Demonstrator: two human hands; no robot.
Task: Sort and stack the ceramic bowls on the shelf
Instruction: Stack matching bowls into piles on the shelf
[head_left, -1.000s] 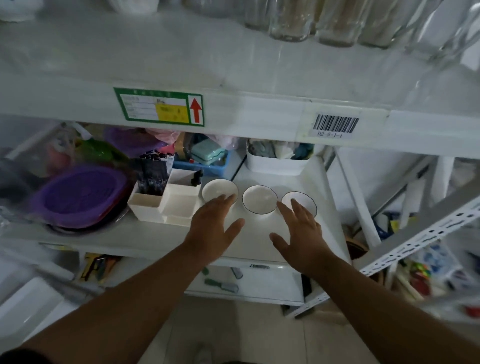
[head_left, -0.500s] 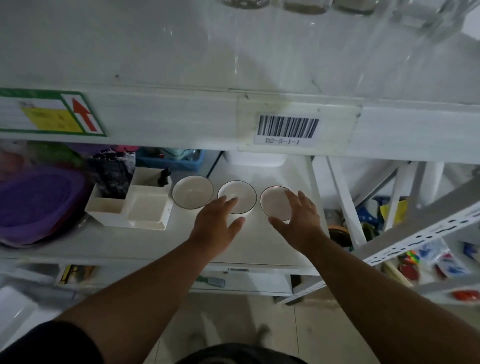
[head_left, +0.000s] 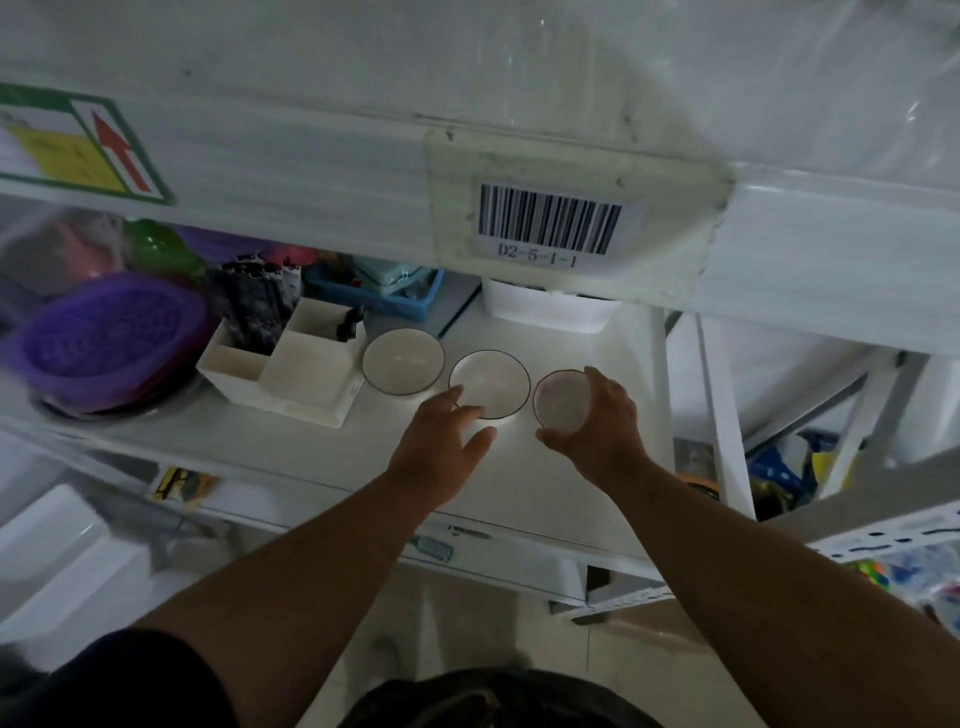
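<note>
Where right grip (head_left: 592, 421) cups round glossy bowl (head_left: 561, 401), left grip (head_left: 441, 441) loosely spread.

arms: two, both bare from the elbow down, no sleeves over forearms
left hand (head_left: 439, 441): bare, no glove, no ring or watch visible
right hand (head_left: 597, 421): bare, no glove, wrist bare
upper left arm: short dark sleeve (head_left: 104, 680)
torso: dark garment (head_left: 493, 699), bottom edge of view
</note>
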